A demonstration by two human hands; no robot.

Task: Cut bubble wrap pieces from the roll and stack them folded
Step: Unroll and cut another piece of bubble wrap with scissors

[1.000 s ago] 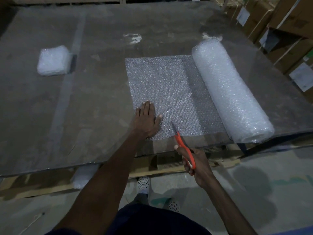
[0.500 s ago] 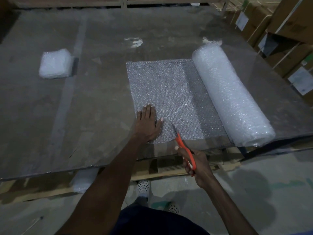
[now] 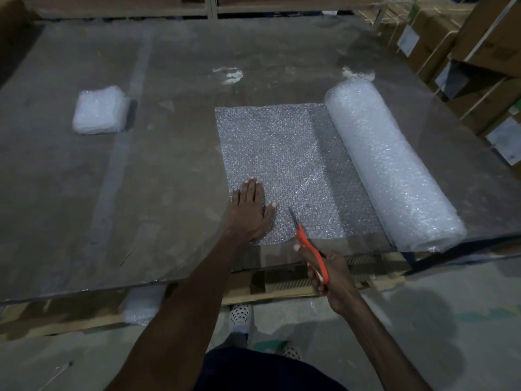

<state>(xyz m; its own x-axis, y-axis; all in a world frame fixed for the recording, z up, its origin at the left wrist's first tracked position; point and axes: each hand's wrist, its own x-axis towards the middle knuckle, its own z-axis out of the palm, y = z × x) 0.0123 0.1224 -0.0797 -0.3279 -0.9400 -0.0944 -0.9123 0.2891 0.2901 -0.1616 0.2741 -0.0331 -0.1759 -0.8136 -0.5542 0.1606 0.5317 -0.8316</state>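
Right now the person leans over a broad, scuffed table with a length of bubble wrap unrolled flat across its near right part. That sheet runs leftward from the roll, a thick white cylinder lying at an angle along the right side of the table, its near end reaching the table's near edge. The left hand lies palm down on the near left corner of the sheet, fingers straight and together, thumb spread out to the right, pressing the wrap against the surface and gripping nothing. The right hand is just off the near edge of the table, its fingers curled through the orange handles of a pair of scissors. The blades point away and a little to the left, with their tip over the sheet just right of the left thumb; whether the blades have bitten into the wrap I cannot tell from this angle. Far off on the left side of the table sits a small stack of folded bubble wrap, well apart from the sheet. Cardboard boxes crowd the far right of the room, beyond the roll. Below the table's near edge, spotted shoes show on the grey floor.
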